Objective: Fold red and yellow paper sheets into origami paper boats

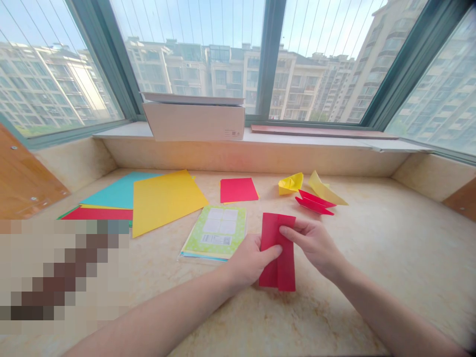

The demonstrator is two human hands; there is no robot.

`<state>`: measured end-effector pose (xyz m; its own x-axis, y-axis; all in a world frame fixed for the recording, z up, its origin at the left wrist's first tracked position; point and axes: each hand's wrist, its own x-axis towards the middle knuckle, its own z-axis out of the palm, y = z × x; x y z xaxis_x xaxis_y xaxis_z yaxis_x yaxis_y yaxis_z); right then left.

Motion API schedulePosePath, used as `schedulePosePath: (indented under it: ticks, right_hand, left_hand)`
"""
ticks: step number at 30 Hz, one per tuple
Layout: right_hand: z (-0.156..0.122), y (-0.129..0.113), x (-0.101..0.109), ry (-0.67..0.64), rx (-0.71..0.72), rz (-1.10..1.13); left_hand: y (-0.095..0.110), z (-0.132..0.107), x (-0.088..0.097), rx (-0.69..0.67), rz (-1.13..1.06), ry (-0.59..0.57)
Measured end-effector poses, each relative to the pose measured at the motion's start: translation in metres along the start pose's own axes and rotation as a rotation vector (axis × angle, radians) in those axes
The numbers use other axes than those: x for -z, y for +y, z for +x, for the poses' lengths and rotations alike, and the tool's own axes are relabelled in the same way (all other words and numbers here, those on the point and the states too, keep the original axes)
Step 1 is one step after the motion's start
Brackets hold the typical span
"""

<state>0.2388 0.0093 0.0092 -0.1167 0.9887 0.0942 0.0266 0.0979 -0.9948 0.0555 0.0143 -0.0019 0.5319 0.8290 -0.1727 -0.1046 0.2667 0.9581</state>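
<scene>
A folded red paper [278, 270] lies upright on the marble sill, its two side flaps meeting along a centre crease. My left hand [249, 260] pinches its left edge near the middle, thumb on top. My right hand [314, 243] grips the right flap near the top, fingers curled over it. Just beyond lie finished folds: a red paper boat [314, 202], a yellow folded shape [290, 183] and another yellow folded piece [327, 190].
A green-covered paper pack [217, 230] sits left of my hands. Further left lie a large yellow sheet [163, 199], a teal sheet [119, 191] and a red sheet [100, 213]. A small red square [238, 190] rests behind. A white box [195, 119] stands on the window ledge.
</scene>
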Motion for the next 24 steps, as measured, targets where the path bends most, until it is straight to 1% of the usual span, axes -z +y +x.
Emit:
schedulePosePath:
  ticks: [2,4,5,7,9,11,16,19,21,24]
  right_hand:
    - [-0.001,-0.002,-0.001,0.007,0.019,-0.046]
    - [-0.002,-0.005,0.0,-0.003,0.017,-0.119]
    - [-0.003,-0.006,0.0,-0.027,0.005,-0.151]
    - [-0.004,-0.007,0.002,-0.116,-0.036,-0.19]
    - [-0.005,-0.006,0.002,-0.2,-0.089,-0.212]
    - [-0.005,-0.004,0.002,-0.22,-0.128,-0.231]
    - [-0.006,-0.002,0.0,-0.15,-0.137,-0.207]
    - [-0.007,-0.002,-0.001,-0.122,-0.137,-0.237]
    - [-0.008,-0.003,0.0,-0.142,-0.127,-0.295]
    - [-0.008,-0.006,0.005,-0.197,-0.055,-0.34]
  left_hand:
    - [0.001,0.002,0.0,-0.045,-0.035,0.025]
    - [0.002,0.005,0.001,-0.104,-0.116,0.06]
    - [0.003,0.007,0.001,-0.134,-0.165,0.078]
    - [0.004,0.009,0.002,-0.177,-0.24,0.107]
    - [0.005,0.01,0.003,-0.203,-0.264,0.128]
    - [0.005,0.011,0.004,-0.212,-0.26,0.14]
    - [0.002,0.011,0.004,-0.2,-0.265,0.152]
    - [0.001,0.011,0.004,-0.192,-0.249,0.166]
    - [0.001,0.011,0.004,-0.18,-0.239,0.16]
    - [0.003,0.009,0.004,-0.156,-0.24,0.135]
